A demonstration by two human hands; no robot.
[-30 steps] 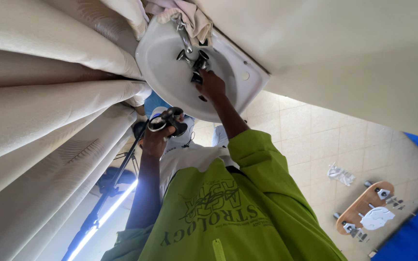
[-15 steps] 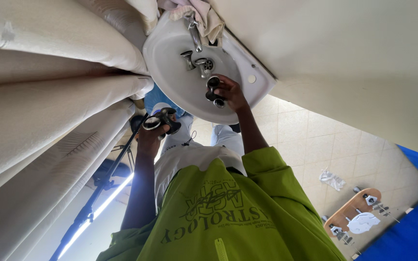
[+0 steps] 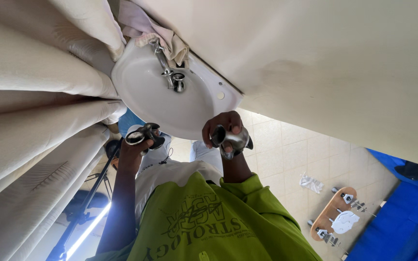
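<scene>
Chromed metal is gleaming in the head view: the right hand (image 3: pixel 224 133) is clamping around a polished tap handle (image 3: pixel 232 141) just below the white basin's (image 3: pixel 143 92) front rim, and the left hand (image 3: pixel 132 147) is closing on a second handle (image 3: pixel 143 135) near the cream curtain (image 3: pixel 30 121). Both pieces are looking hard, weighty and slippery, so gripping around the flared body seems safest.

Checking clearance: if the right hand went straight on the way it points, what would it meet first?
Probably the white ceramic washbasin, at its near rim. The right hand grips a chrome tap handle just short of it, though depth is unclear.
</scene>
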